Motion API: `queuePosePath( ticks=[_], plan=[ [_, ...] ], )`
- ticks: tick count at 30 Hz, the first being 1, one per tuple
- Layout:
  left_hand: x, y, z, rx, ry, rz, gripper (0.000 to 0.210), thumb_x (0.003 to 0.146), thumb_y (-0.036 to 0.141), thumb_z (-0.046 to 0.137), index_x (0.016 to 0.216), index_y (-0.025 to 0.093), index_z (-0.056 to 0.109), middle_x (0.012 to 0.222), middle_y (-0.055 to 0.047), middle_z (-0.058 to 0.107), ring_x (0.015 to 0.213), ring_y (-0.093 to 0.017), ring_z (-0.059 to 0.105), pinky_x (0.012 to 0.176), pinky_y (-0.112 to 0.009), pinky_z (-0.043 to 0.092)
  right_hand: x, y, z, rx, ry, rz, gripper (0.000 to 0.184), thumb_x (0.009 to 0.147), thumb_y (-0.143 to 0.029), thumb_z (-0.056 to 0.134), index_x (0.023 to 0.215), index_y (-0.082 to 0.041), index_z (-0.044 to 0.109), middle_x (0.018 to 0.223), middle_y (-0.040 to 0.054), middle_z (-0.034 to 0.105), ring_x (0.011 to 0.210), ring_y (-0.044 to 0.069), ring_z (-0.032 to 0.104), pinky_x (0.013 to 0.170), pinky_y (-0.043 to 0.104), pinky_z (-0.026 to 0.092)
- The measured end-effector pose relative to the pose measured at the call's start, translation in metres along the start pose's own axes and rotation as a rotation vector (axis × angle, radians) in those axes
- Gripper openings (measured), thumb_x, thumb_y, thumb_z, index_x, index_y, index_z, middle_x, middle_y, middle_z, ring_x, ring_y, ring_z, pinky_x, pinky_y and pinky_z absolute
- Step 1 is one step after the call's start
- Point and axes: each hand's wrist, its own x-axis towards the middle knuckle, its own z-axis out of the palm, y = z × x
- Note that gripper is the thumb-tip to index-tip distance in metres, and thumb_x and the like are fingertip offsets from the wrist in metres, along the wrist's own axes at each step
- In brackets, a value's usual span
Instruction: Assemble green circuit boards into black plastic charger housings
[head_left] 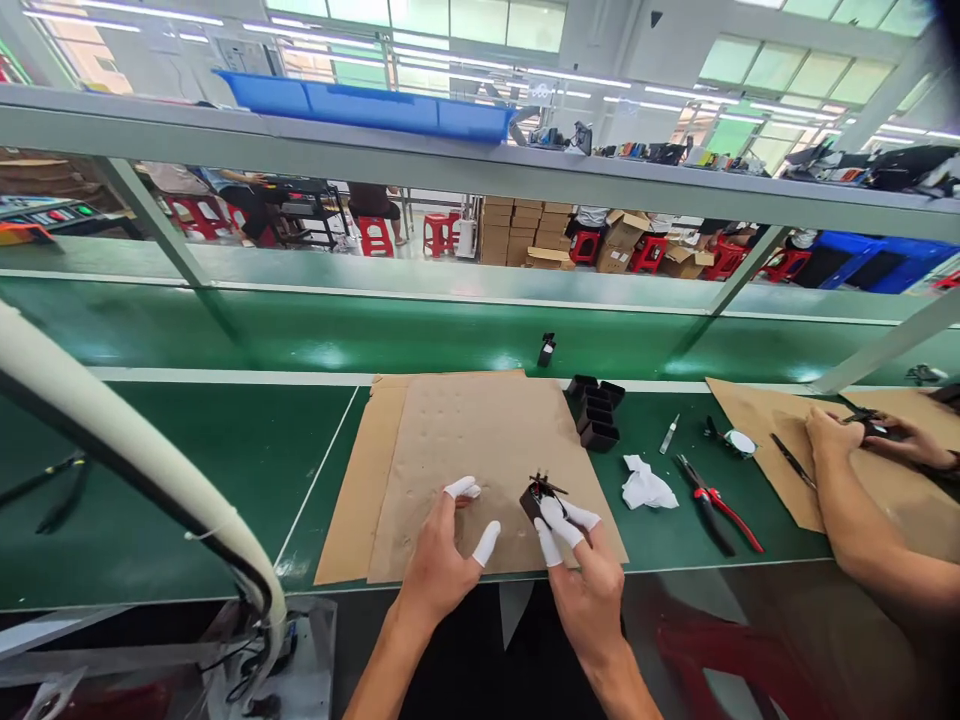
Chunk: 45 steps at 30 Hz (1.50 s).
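White finger cots cover several fingertips of both my hands. My right hand (583,560) grips a small black device (532,502) with thin dark prongs at its top, just over the right part of a brown cardboard sheet (442,440). To its left, my left hand (444,560) is held over the sheet's front edge, thumb and fingers spread, with nothing between them. What the device is cannot be made out, as my fingers hide part of it.
Right of the cardboard lie black bins (598,415), a crumpled white tissue (648,485), a small tube (670,434) and red-handled pliers (718,505). A co-worker's hands (829,435) work at the far right. A thick white hose (142,440) crosses the left. A small black device (547,349) stands on the green belt.
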Motion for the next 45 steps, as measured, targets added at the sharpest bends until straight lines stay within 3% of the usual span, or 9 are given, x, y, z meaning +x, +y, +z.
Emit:
queuePosePath(
  ticks=[9, 15, 20, 24, 32, 39, 45],
  plan=[
    [0.003, -0.001, 0.002, 0.036, -0.006, 0.0, 0.05, 0.101, 0.041, 0.069, 0.145, 0.029, 0.048, 0.133, -0.011, 0.069, 0.123, -0.03, 0.071, 0.11, -0.057, 0.059, -0.011, 0.021, 0.015, -0.072, -0.042, -0.012, 0.035, 0.107, -0.014, 0.063, 0.136, -0.029, 0.076, 0.118, 0.0117, 0.073, 0.112, 0.025, 0.078, 0.096, 0.04, 0.07],
    [0.002, 0.002, 0.0, 0.051, 0.01, 0.032, 0.048, 0.101, 0.039, 0.069, 0.143, 0.03, 0.05, 0.13, -0.011, 0.071, 0.119, -0.03, 0.073, 0.107, -0.055, 0.062, -0.013, 0.027, 0.022, -0.195, -0.071, 0.002, 0.044, 0.109, -0.018, 0.058, 0.148, -0.033, 0.069, 0.134, 0.0141, 0.071, 0.114, 0.028, 0.079, 0.095, 0.043, 0.071],
    [0.002, -0.002, 0.001, 0.055, 0.003, 0.03, 0.047, 0.101, 0.04, 0.069, 0.144, 0.03, 0.05, 0.131, -0.011, 0.071, 0.119, -0.03, 0.073, 0.105, -0.056, 0.063, 0.007, 0.011, 0.008, -0.115, -0.098, 0.002, 0.042, 0.109, -0.016, 0.057, 0.143, -0.034, 0.073, 0.127, 0.0112, 0.075, 0.113, 0.026, 0.08, 0.095, 0.04, 0.071],
    [0.002, -0.002, 0.001, -0.018, 0.009, 0.019, 0.046, 0.101, 0.041, 0.069, 0.143, 0.029, 0.052, 0.133, -0.011, 0.07, 0.122, -0.03, 0.072, 0.109, -0.056, 0.061, 0.018, -0.009, -0.008, -0.026, -0.042, -0.01, 0.05, 0.108, -0.012, 0.06, 0.15, -0.037, 0.067, 0.137, 0.0123, 0.07, 0.124, 0.027, 0.076, 0.104, 0.043, 0.068],
    [0.005, -0.002, -0.001, -0.134, 0.05, -0.044, 0.043, 0.101, 0.043, 0.07, 0.139, 0.027, 0.055, 0.13, -0.011, 0.073, 0.119, -0.028, 0.072, 0.11, -0.056, 0.059, -0.022, 0.02, 0.019, -0.15, -0.086, -0.003, 0.043, 0.108, -0.013, 0.059, 0.144, -0.032, 0.072, 0.122, 0.0132, 0.073, 0.111, 0.027, 0.077, 0.093, 0.046, 0.07],
    [0.006, 0.0, 0.0, -0.141, 0.066, -0.02, 0.037, 0.102, 0.043, 0.069, 0.133, 0.026, 0.059, 0.126, -0.01, 0.073, 0.118, -0.027, 0.073, 0.108, -0.053, 0.06, -0.016, 0.014, 0.01, -0.067, -0.113, 0.032, 0.041, 0.109, -0.017, 0.061, 0.145, -0.033, 0.071, 0.13, 0.0112, 0.074, 0.115, 0.026, 0.077, 0.097, 0.042, 0.068],
    [0.005, -0.001, 0.0, -0.139, 0.072, -0.002, 0.034, 0.101, 0.041, 0.069, 0.13, 0.026, 0.061, 0.125, -0.01, 0.074, 0.116, -0.027, 0.073, 0.108, -0.052, 0.06, -0.023, 0.017, 0.012, 0.033, -0.004, 0.164, 0.044, 0.106, -0.028, 0.069, 0.149, -0.024, 0.064, 0.124, 0.013, 0.078, 0.113, 0.029, 0.078, 0.098, 0.048, 0.068]
  ],
)
